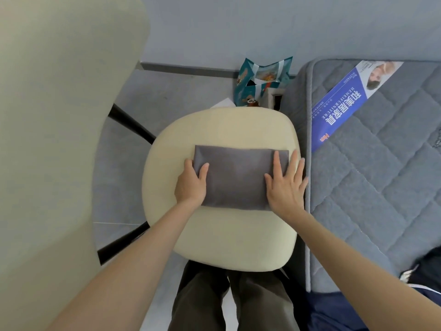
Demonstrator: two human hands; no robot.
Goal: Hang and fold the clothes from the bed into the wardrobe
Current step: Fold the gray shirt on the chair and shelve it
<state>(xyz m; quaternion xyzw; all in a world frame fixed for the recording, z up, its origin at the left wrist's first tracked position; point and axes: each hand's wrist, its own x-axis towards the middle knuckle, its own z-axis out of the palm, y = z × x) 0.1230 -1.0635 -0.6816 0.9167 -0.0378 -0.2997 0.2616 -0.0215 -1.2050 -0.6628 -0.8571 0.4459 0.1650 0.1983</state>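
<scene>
Grey cloth (236, 177) is lying folded on chair seat (214, 237); my left hand (191, 185) pinching its edge (thumb atop), right hand (285, 187) pressing open-fingered.

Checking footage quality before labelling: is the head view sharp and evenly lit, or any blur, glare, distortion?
Head view: soft even light, no glare; folded grey cloth, left hand and right hand sharp; dark clothes at lower right smeared; wide-angle lens bows the mattress edge.
</scene>
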